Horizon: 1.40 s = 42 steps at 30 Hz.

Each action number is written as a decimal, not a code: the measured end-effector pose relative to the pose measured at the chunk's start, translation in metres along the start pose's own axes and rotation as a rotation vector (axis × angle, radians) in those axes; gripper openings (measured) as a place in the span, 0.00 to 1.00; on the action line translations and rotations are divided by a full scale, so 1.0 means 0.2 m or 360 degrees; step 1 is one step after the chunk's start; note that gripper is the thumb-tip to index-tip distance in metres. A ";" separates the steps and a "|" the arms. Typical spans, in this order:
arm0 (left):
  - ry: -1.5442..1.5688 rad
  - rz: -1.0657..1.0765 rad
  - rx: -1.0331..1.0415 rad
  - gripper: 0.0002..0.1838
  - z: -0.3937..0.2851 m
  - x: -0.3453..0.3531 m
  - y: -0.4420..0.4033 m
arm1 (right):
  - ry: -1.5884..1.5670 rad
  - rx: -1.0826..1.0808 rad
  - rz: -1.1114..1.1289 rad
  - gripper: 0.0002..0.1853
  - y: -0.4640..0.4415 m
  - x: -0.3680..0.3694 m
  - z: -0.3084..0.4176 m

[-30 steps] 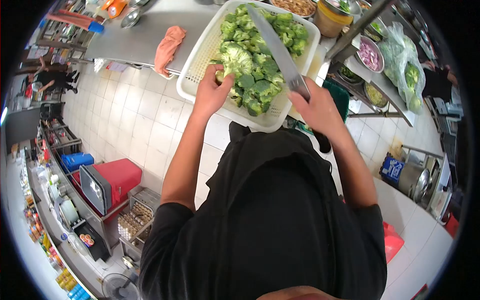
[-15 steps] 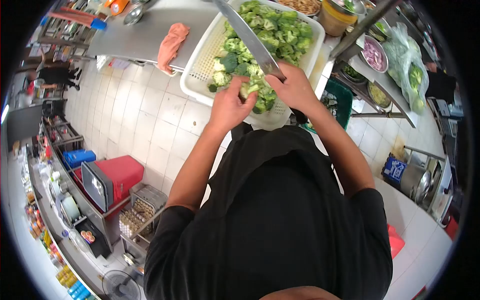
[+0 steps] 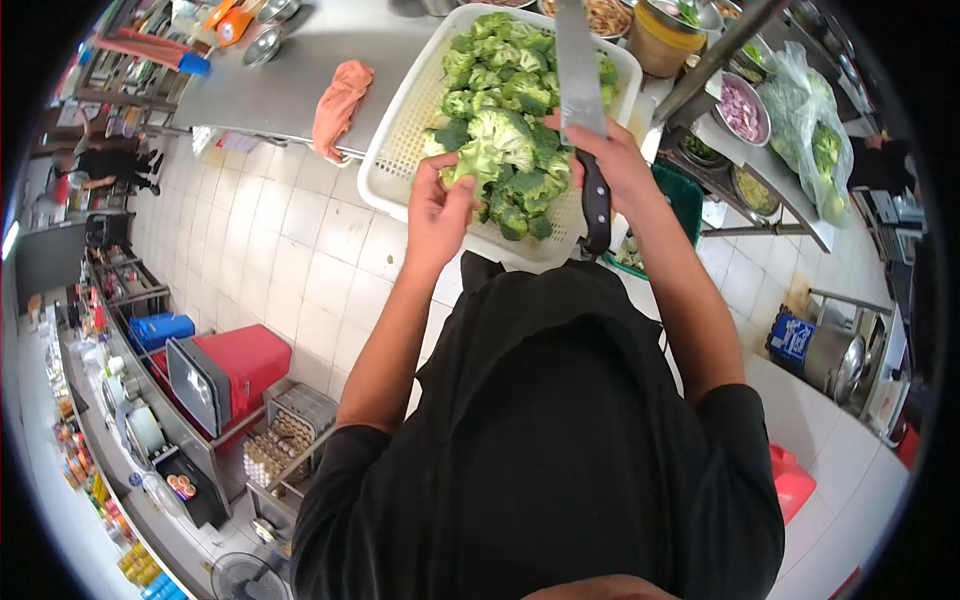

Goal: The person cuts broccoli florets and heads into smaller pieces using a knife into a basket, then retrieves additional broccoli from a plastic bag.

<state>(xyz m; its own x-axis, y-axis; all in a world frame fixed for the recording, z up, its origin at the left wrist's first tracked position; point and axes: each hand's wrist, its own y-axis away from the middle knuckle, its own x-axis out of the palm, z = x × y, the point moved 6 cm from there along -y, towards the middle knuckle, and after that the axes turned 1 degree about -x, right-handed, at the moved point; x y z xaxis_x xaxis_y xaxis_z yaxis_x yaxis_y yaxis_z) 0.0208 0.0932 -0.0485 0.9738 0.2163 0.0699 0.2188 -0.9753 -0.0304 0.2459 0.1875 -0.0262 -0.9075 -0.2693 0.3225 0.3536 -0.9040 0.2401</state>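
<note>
Over a white perforated basket (image 3: 400, 150), holding both hands close to a heap of loose broccoli florets (image 3: 500, 65). Pinching a larger, pale-stemmed broccoli piece (image 3: 500, 140) between the thumb and fingers of the left hand (image 3: 445, 205), with that grip narrow on the stalk and the crown facing up and to the right, above the florets in the near part of the basket. Holding a broad knife (image 3: 580, 80) in the right hand (image 3: 618, 165), with that grip closed around the joint of blade and black handle. Pointing the blade away from the body, over the right side of the basket, with the handle reaching back toward a black apron (image 3: 560, 430). Cannot tell contact from a near miss between the right fingertips and the broccoli piece. Can see a crumpled pink cloth (image 3: 340, 105) at the edge of the steel desk (image 3: 270, 95), left of the basket. To the right, can see a green bin (image 3: 685, 195) down low, then a bowl of chopped purple onion (image 3: 740, 110) and a clear plastic bag (image 3: 815, 120) of greens.
</note>
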 end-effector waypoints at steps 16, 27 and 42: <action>0.0471 -0.0050 -0.0843 0.29 0.09 0.09 0.05 | 0.0029 0.0540 0.0169 0.22 -0.10 0.02 -0.22; 0.0843 -0.0151 -0.0816 0.15 0.11 0.08 0.03 | 0.1350 -0.0183 -0.0066 0.20 0.18 0.07 0.12; 0.0524 -0.0461 -0.0444 0.11 -0.02 -0.13 -0.13 | 0.2075 -0.0157 0.0080 0.26 0.59 0.06 -0.04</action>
<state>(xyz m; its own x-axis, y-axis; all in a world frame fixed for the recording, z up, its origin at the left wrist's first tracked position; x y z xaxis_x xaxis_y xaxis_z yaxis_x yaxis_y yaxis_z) -0.0101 0.1120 -0.0449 0.7949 0.4977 0.3471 0.4083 -0.8619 0.3006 0.2751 0.0751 -0.0011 -0.4645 -0.3744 -0.8025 0.4259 -0.8890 0.1682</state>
